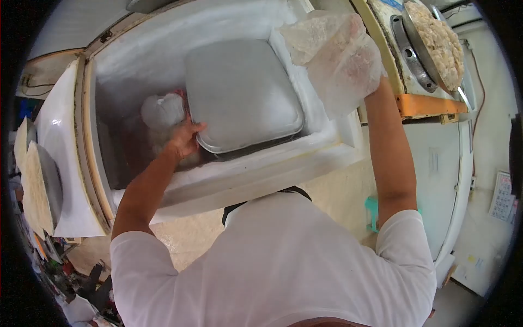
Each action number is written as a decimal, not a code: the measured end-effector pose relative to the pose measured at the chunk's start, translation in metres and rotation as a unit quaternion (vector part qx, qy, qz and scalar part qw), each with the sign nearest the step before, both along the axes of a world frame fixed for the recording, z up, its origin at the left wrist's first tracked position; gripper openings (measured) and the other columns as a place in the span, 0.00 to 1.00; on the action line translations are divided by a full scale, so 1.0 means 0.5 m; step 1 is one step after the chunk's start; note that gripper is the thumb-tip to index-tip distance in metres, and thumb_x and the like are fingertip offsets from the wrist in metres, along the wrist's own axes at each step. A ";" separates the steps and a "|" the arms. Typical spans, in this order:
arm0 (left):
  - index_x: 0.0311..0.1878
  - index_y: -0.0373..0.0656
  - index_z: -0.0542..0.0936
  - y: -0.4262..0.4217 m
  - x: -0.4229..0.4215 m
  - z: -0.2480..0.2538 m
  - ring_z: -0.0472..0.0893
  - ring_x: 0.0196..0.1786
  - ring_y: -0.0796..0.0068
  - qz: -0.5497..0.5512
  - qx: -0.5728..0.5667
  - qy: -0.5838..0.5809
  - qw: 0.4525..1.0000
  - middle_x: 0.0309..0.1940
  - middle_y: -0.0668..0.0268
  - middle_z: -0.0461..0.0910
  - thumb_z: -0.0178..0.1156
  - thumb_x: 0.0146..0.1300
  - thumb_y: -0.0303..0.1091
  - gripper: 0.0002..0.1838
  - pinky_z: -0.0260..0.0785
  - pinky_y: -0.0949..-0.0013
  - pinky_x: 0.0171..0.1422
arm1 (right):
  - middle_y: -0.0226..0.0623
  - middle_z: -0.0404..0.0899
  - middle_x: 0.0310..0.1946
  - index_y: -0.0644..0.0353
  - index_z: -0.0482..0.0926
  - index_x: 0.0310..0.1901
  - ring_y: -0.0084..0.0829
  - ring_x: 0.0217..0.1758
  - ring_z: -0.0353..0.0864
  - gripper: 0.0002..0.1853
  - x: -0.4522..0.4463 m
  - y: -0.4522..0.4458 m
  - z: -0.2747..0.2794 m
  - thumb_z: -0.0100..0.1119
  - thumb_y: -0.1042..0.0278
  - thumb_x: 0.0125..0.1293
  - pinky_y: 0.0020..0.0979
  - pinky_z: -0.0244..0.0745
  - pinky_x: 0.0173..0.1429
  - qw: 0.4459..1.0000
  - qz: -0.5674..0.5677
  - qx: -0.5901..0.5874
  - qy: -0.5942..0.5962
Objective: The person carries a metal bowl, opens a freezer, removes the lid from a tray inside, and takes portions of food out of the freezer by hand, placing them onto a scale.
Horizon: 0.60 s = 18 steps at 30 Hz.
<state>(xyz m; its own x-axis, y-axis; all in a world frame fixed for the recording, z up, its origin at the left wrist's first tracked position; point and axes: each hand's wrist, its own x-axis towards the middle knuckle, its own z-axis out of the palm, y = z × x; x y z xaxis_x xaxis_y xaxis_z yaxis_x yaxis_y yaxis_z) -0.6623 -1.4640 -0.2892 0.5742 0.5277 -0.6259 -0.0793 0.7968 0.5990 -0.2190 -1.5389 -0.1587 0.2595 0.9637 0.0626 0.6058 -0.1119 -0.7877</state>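
My left hand [188, 137] reaches into the frosted chest freezer [245, 177] and grips the left edge of a grey metal tray [245, 92], thumb on top. Past those fingers lies a whitish plastic-wrapped bundle [163, 110] with a bit of red beside it. Above the freezer's right rim, my right hand [379, 87] is closed on a clear, frosty plastic bag [343, 62] with pale pinkish contents. That bag covers most of the right hand's fingers.
A round metal pan [436, 46] heaped with pale food pieces stands on a surface at the upper right. To the left, the white freezer lid [68, 158] is raised, near another pan of pale food [38, 191]. A teal stool [372, 212] is below right.
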 end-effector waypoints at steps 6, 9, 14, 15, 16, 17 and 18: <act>0.59 0.30 0.61 0.059 0.013 0.091 0.71 0.57 0.60 0.148 -0.003 0.020 0.989 0.56 0.52 0.68 0.54 0.62 0.26 0.24 0.65 0.59 0.66 | 0.48 0.74 0.53 0.63 0.76 0.50 0.45 0.54 0.74 0.20 -0.060 -0.094 0.022 0.44 0.60 0.62 0.43 0.67 0.59 0.996 0.055 -0.059 0.043; 0.53 0.30 0.65 0.106 0.034 0.159 0.76 0.47 0.60 0.243 -0.035 0.014 0.969 0.49 0.51 0.71 0.54 0.62 0.26 0.18 0.75 0.62 0.49 | 0.49 0.74 0.53 0.63 0.76 0.49 0.45 0.54 0.74 0.20 -0.094 -0.139 0.048 0.44 0.60 0.62 0.43 0.67 0.58 0.985 0.110 -0.116 0.060; 0.40 0.35 0.66 0.216 0.041 0.151 0.77 0.27 0.69 0.258 -0.073 -0.072 0.961 0.33 0.61 0.72 0.57 0.60 0.22 0.10 0.75 0.75 0.23 | 0.50 0.74 0.53 0.64 0.77 0.48 0.46 0.53 0.74 0.20 -0.170 -0.137 0.030 0.44 0.60 0.61 0.43 0.67 0.58 0.938 0.245 -0.243 0.026; 0.39 0.35 0.65 0.225 0.040 0.158 0.76 0.26 0.70 0.233 -0.081 -0.113 0.963 0.31 0.63 0.70 0.57 0.59 0.22 0.10 0.73 0.75 0.21 | 0.50 0.74 0.53 0.64 0.77 0.48 0.46 0.53 0.74 0.20 -0.189 -0.120 0.007 0.44 0.61 0.61 0.43 0.67 0.58 0.923 0.270 -0.273 -0.002; 0.38 0.35 0.64 0.231 0.041 0.160 0.75 0.25 0.71 0.206 -0.090 -0.151 0.963 0.29 0.65 0.68 0.57 0.59 0.21 0.10 0.72 0.74 0.20 | 0.50 0.75 0.53 0.64 0.77 0.48 0.46 0.53 0.74 0.20 -0.206 -0.097 -0.019 0.44 0.61 0.61 0.43 0.67 0.58 0.907 0.291 -0.301 -0.034; 0.39 0.33 0.65 0.238 0.034 0.149 0.75 0.26 0.69 0.198 -0.074 -0.149 0.966 0.31 0.63 0.69 0.57 0.59 0.22 0.11 0.72 0.71 0.20 | 0.50 0.75 0.52 0.65 0.77 0.48 0.46 0.53 0.74 0.20 -0.222 -0.072 -0.054 0.45 0.61 0.61 0.43 0.67 0.58 0.891 0.308 -0.327 -0.072; 0.39 0.33 0.65 0.235 0.036 0.143 0.75 0.26 0.69 0.196 -0.075 -0.149 0.966 0.31 0.63 0.69 0.57 0.59 0.22 0.11 0.72 0.71 0.20 | 0.50 0.75 0.52 0.65 0.77 0.48 0.46 0.53 0.74 0.20 -0.239 -0.043 -0.095 0.45 0.61 0.61 0.43 0.67 0.57 0.871 0.319 -0.356 -0.112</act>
